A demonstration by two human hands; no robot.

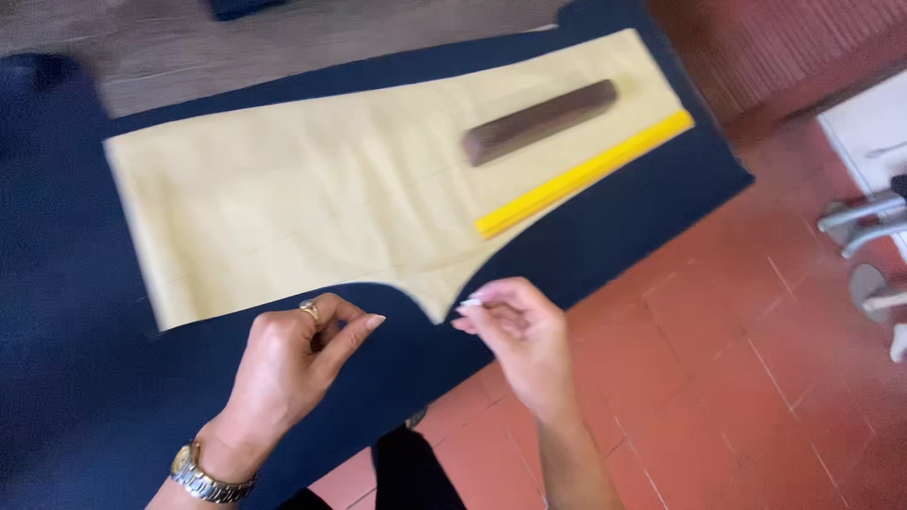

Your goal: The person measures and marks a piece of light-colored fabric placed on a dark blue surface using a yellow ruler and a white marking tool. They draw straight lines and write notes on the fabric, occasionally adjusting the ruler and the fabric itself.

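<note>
A pale yellow paper pattern piece [302, 198] lies flat on dark navy fabric [605, 227] spread over a table. My left hand [293, 364], with a ring and a metal wristwatch, hovers over the navy fabric just below the pattern's curved lower edge, thumb and fingers loosely curled, holding nothing I can make out. My right hand [515, 335] is near the pattern's pointed lower corner, fingertips pinched together, perhaps on a small white thing; blur hides what it is.
A dark brown wooden block [539, 121] and a yellow ruler [586, 175] rest on the pattern's right end. The fabric hangs over the table edge above a red tiled floor [737, 378]. Grey metal machine parts [874, 255] stand at the right.
</note>
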